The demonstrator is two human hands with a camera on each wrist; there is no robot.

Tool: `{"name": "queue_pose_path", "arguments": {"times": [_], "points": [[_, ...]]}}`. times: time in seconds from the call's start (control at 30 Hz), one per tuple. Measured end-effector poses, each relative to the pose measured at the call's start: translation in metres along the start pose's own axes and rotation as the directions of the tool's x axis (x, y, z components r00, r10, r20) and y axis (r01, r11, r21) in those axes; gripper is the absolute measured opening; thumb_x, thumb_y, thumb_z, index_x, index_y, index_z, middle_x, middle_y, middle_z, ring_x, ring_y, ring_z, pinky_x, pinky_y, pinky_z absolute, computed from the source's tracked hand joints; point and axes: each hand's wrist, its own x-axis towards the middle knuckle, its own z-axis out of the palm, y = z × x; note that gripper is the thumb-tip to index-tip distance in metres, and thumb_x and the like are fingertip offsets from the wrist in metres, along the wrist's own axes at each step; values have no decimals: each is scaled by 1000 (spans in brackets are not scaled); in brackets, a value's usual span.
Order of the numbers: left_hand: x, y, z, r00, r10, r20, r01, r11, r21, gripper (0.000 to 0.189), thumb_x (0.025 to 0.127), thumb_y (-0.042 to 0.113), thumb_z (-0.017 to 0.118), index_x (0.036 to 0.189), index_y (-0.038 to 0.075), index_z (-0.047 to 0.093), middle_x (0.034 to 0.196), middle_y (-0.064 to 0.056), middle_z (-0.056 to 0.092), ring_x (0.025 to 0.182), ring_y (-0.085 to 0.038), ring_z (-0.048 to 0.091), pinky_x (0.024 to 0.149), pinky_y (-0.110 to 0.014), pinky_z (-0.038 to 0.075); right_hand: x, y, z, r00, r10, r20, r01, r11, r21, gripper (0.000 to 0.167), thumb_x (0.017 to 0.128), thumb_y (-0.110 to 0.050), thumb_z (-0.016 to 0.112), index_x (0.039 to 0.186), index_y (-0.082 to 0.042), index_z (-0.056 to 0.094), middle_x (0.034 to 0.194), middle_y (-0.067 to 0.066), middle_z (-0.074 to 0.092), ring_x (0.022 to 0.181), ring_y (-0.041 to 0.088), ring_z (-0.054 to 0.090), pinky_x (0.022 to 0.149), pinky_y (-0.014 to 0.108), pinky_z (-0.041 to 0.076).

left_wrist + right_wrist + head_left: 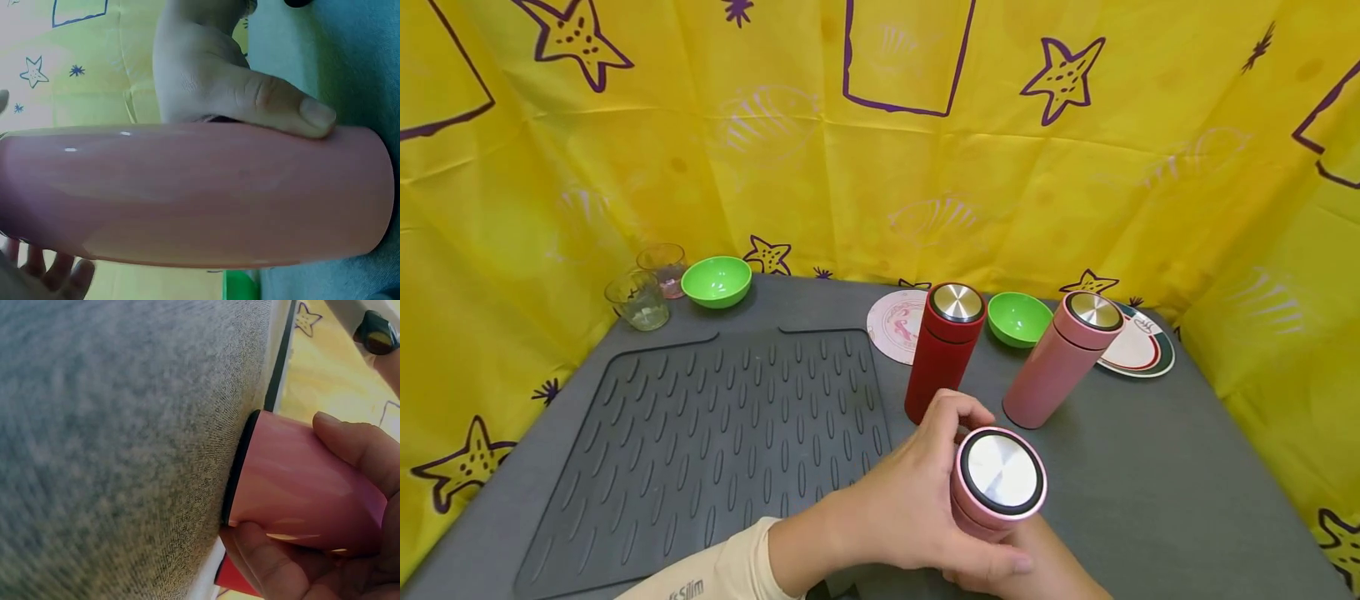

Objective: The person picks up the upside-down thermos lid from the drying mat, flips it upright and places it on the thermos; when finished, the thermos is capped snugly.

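A pink thermos flask [981, 521] with a silver-topped lid [1002, 472] stands close to me, held in both hands. My left hand [917, 500] curls round its upper part, the thumb in front. Lower down, my right hand [206, 75] grips the body, its thumb along one side and fingers round the other. In the head view that hand is mostly hidden behind the flask and left hand. The flask's black base [240, 469] is right at a grey woven surface [125, 450]. Just beyond stand a red thermos flask [942, 354] and a second pink thermos flask [1051, 371].
A dark ridged drying mat [730, 433] covers the left side of the grey table [1165, 483]. Two glasses [643, 307] and a green bowl [717, 283] stand back left. Behind the flasks are a pink disc [891, 325], another green bowl [1018, 321] and a rimmed plate [1142, 346].
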Motion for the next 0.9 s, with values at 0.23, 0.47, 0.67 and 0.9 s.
{"name": "queue_pose_path", "arguments": {"times": [0.23, 0.47, 0.67, 0.9], "points": [[1, 0, -2, 987, 78, -141, -69, 995, 71, 65, 63, 27, 92, 116, 19, 55, 109, 15, 57, 106, -3, 51, 88, -25, 47, 0, -4, -1, 981, 171, 87, -175, 984, 35, 65, 68, -20, 90, 120, -19, 51, 105, -10, 58, 91, 11, 56, 75, 29, 52], [6, -7, -16, 993, 100, 66, -92, 989, -119, 69, 71, 12, 84, 133, 17, 56, 120, 10, 61, 111, -6, 55, 96, -31, 46, -2, -4, -4, 987, 134, 86, -145, 981, 132, 69, 70, -16, 89, 127, -20, 50, 113, -5, 61, 97, 15, 59, 84, 30, 50], [3, -2, -14, 995, -5, 102, 18, 992, -128, 78, 72, 17, 85, 136, 22, 41, 126, 10, 51, 115, -6, 50, 97, -29, 44, 2, -3, -1, 997, 45, 54, -49, 997, 62, 70, 69, -10, 88, 127, -13, 49, 112, -2, 59, 94, 14, 57, 78, 29, 52], [0, 7, -1, 992, -33, -118, 36, 999, 24, 69, 62, 30, 94, 115, 21, 49, 110, 13, 51, 103, -3, 52, 87, -25, 47, -1, -6, -4, 967, 227, 114, -236, 969, 68, 66, 70, -21, 89, 123, -16, 50, 110, -6, 57, 94, 13, 55, 75, 30, 52]]}}
